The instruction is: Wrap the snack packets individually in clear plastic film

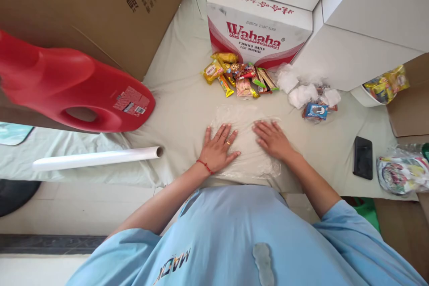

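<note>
A sheet of clear plastic wrap (246, 161) lies spread on the cloth-covered table in front of me, wrinkled along its edges. My left hand (218, 149) rests flat on its left side, fingers spread, with a ring and a red string bracelet. On the right part of the sheet, my right hand (273, 140) also lies flat with its fingers stretched out, slightly blurred. Neither hand grips anything. Beyond them sits a pile of small wrapped snacks (243, 80). To its right are several crumpled clear plastic bundles (302, 96) beside a blue snack packet (315, 111).
A white Wahaha carton (258, 31) stands behind the snacks. On the left are a roll of plastic film (100, 157), a large red jug (80, 89) and a brown cardboard box (83, 13). To the right lie a black phone (363, 157) and a white bowl of snacks (365, 97).
</note>
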`<act>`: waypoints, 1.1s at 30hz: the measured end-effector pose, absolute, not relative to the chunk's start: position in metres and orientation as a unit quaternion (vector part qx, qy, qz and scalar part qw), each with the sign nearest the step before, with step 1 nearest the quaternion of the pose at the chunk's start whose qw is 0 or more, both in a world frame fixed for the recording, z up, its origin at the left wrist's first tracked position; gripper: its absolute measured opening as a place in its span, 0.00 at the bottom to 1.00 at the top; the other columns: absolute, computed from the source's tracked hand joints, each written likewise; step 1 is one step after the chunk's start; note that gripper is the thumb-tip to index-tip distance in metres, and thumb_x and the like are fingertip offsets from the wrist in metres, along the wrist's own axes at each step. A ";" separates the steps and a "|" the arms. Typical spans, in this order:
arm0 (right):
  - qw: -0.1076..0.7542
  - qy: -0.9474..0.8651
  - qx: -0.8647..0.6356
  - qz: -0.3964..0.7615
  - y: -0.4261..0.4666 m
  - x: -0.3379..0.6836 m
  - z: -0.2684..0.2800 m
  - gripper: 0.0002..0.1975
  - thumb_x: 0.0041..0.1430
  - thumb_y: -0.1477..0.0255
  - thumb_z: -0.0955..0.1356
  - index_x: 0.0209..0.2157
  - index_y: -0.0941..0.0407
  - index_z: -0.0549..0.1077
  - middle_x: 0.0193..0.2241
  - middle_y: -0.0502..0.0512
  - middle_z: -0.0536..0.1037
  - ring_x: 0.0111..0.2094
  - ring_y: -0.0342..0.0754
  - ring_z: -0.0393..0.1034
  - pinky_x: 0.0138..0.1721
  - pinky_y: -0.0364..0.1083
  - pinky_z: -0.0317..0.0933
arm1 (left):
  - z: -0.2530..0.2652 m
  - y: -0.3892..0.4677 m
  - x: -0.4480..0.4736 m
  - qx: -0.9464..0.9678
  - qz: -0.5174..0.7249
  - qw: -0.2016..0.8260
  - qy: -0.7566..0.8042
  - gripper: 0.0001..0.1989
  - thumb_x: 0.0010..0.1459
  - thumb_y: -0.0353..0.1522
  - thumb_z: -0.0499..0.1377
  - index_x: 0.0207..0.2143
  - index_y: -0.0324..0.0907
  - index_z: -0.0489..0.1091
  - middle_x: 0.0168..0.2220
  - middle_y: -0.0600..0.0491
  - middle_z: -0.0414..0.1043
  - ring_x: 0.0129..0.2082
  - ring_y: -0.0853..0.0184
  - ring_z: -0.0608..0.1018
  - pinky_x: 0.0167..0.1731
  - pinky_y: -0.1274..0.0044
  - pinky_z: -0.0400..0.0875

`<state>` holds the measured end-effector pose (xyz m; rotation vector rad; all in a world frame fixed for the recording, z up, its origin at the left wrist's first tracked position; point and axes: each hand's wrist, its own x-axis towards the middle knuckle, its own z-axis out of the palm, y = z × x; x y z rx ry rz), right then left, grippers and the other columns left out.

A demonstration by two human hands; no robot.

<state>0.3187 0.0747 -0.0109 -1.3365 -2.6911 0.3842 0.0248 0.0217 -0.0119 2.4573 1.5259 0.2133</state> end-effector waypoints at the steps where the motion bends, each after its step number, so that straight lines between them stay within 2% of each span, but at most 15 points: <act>1: 0.059 -0.872 -0.473 0.109 0.084 0.329 -0.014 0.26 0.77 0.63 0.59 0.71 0.51 0.66 0.73 0.58 0.63 0.74 0.58 0.55 0.74 0.69 0.43 | -0.012 0.020 0.026 0.833 0.071 0.120 0.536 0.39 0.71 0.53 0.48 0.76 0.43 0.51 0.78 0.42 0.44 0.78 0.51 0.51 0.73 0.45 0.25; 4: 0.099 -0.822 -0.557 0.069 0.114 0.362 -0.013 0.26 0.74 0.64 0.59 0.66 0.59 0.71 0.69 0.67 0.67 0.70 0.63 0.61 0.70 0.68 0.52 | -0.011 0.016 0.030 0.808 0.065 0.123 0.573 0.40 0.72 0.53 0.46 0.76 0.40 0.49 0.78 0.40 0.44 0.78 0.50 0.50 0.73 0.44 0.26; 6: 0.139 -0.794 -0.589 0.051 0.130 0.372 -0.007 0.25 0.73 0.64 0.60 0.61 0.63 0.74 0.63 0.72 0.73 0.64 0.65 0.66 0.66 0.67 0.58 | -0.011 0.015 0.032 0.803 0.057 0.126 0.580 0.39 0.72 0.53 0.45 0.77 0.40 0.48 0.78 0.40 0.43 0.78 0.50 0.50 0.73 0.43 0.27; 9: 0.177 -0.781 -0.597 0.048 0.145 0.353 0.006 0.23 0.71 0.66 0.60 0.58 0.62 0.76 0.56 0.71 0.77 0.58 0.63 0.70 0.61 0.63 0.65 | -0.009 0.015 0.033 0.804 0.044 0.126 0.580 0.39 0.72 0.53 0.45 0.77 0.42 0.48 0.78 0.41 0.41 0.78 0.50 0.50 0.73 0.42 0.29; 12: 0.159 -0.805 -0.567 0.066 0.158 0.304 0.020 0.22 0.70 0.68 0.62 0.61 0.57 0.73 0.60 0.66 0.75 0.58 0.61 0.69 0.57 0.59 0.70 | -0.007 0.016 0.033 0.803 0.032 0.123 0.582 0.39 0.72 0.53 0.45 0.77 0.43 0.47 0.79 0.43 0.41 0.78 0.50 0.49 0.73 0.43 0.32; 16: 0.111 -0.827 -0.550 0.028 0.183 0.240 0.027 0.29 0.67 0.70 0.67 0.68 0.56 0.67 0.68 0.66 0.66 0.63 0.65 0.63 0.53 0.58 0.71 | -0.006 0.016 0.033 0.803 0.031 0.118 0.583 0.38 0.72 0.53 0.45 0.77 0.44 0.48 0.78 0.43 0.42 0.78 0.51 0.50 0.73 0.44 0.32; 18: 0.098 -0.834 -0.543 0.017 0.196 0.222 0.026 0.28 0.67 0.70 0.67 0.67 0.58 0.68 0.68 0.68 0.66 0.62 0.66 0.64 0.53 0.58 0.70 | -0.006 0.015 0.033 0.803 0.034 0.115 0.584 0.39 0.72 0.53 0.45 0.77 0.44 0.49 0.78 0.43 0.43 0.78 0.52 0.50 0.73 0.44 0.32; 21: 0.112 -0.814 -0.570 0.031 0.209 0.219 0.027 0.19 0.70 0.72 0.63 0.58 0.58 0.75 0.58 0.69 0.76 0.54 0.63 0.70 0.50 0.57 0.70 | -0.007 0.015 0.033 0.803 0.042 0.112 0.584 0.39 0.72 0.54 0.44 0.76 0.43 0.50 0.78 0.42 0.44 0.78 0.52 0.50 0.74 0.45 0.32; 24: 0.221 -0.755 -0.616 0.047 0.204 0.240 0.034 0.16 0.70 0.72 0.61 0.48 0.57 0.78 0.48 0.65 0.80 0.46 0.59 0.74 0.48 0.56 0.69 | -0.009 0.014 0.033 0.804 0.050 0.113 0.582 0.39 0.72 0.53 0.44 0.76 0.43 0.50 0.78 0.42 0.45 0.78 0.52 0.50 0.74 0.44 0.32; 26: 0.333 -0.697 -0.629 0.092 0.190 0.262 0.043 0.12 0.67 0.70 0.63 0.44 0.56 0.78 0.42 0.61 0.81 0.41 0.54 0.74 0.44 0.52 0.69 | -0.009 0.014 0.033 0.804 0.054 0.117 0.581 0.39 0.72 0.53 0.45 0.76 0.43 0.49 0.78 0.42 0.45 0.78 0.51 0.49 0.74 0.44 0.31; 28: 0.409 -0.623 -0.631 0.216 0.167 0.281 0.051 0.09 0.64 0.65 0.67 0.39 0.55 0.76 0.33 0.55 0.79 0.29 0.47 0.69 0.34 0.47 0.66 | -0.010 0.014 0.034 0.803 0.058 0.122 0.581 0.39 0.72 0.53 0.45 0.76 0.43 0.50 0.78 0.42 0.45 0.78 0.50 0.49 0.73 0.43 0.31; 31: 0.390 -0.510 -0.603 0.474 0.123 0.299 0.052 0.13 0.56 0.59 0.73 0.33 0.54 0.73 0.22 0.47 0.71 0.18 0.39 0.53 0.20 0.41 0.50 | -0.011 0.017 0.037 0.801 0.065 0.128 0.582 0.39 0.72 0.52 0.45 0.76 0.41 0.50 0.78 0.41 0.43 0.78 0.50 0.49 0.72 0.41 0.30; 33: 0.335 -0.473 -0.583 0.569 0.093 0.300 0.044 0.16 0.53 0.57 0.75 0.32 0.54 0.73 0.20 0.46 0.68 0.16 0.38 0.51 0.18 0.40 0.47 | -0.011 0.020 0.040 0.798 0.067 0.132 0.585 0.39 0.72 0.52 0.45 0.76 0.41 0.49 0.78 0.41 0.42 0.78 0.49 0.49 0.72 0.40 0.30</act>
